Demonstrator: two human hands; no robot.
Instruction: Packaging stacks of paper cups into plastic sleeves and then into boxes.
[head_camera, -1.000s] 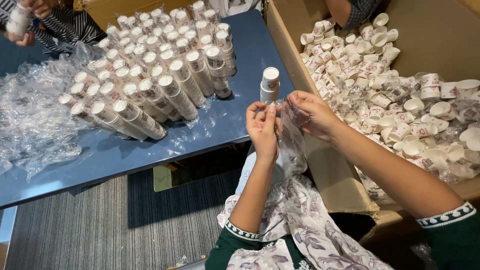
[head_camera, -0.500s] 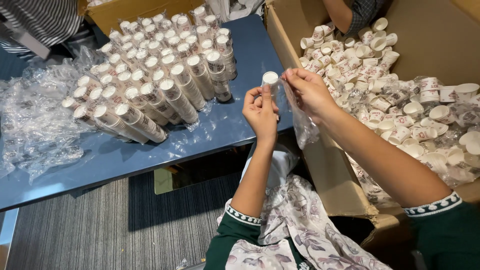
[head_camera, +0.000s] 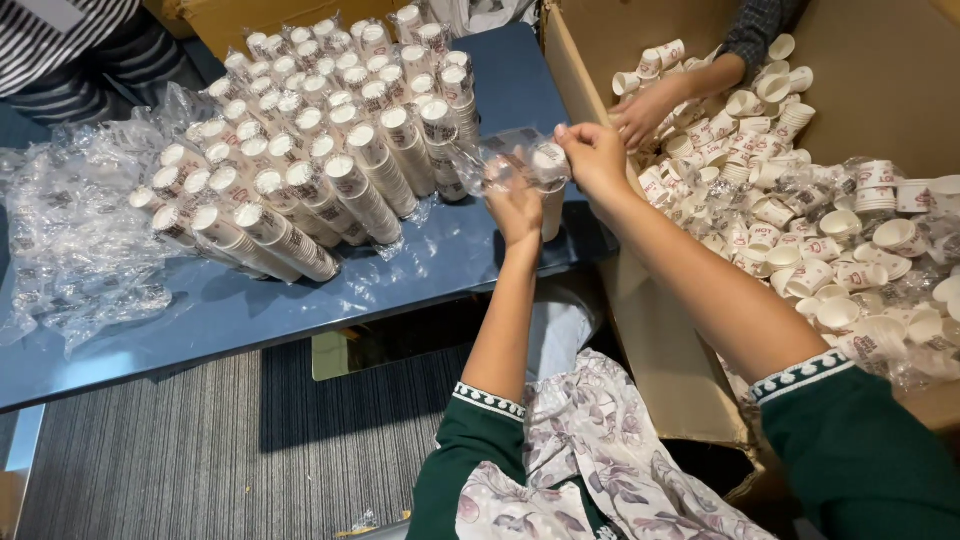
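At frame centre, the left hand (head_camera: 517, 205) and right hand (head_camera: 592, 155) both grip a cup stack (head_camera: 550, 195), seemingly half-sleeved in clear wrap (head_camera: 490, 160). Keep the stack straight while sleeving it.

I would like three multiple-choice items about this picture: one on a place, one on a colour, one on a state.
1. Where do the loose paper cups lie?
A. in the cardboard box
B. on the floor
C. on a chair

2. What colour is the table top?
A. red
B. blue
C. white

3. How is the stack of cups in the person's hands?
A. lying flat on the carpet
B. crushed flat
C. upright, with clear plastic wrap around it

Answers:
1 A, the cardboard box on the right holds them.
2 B, its bare surface is blue.
3 C, the left hand and right hand hold it standing with the clear plastic wrap at its top.
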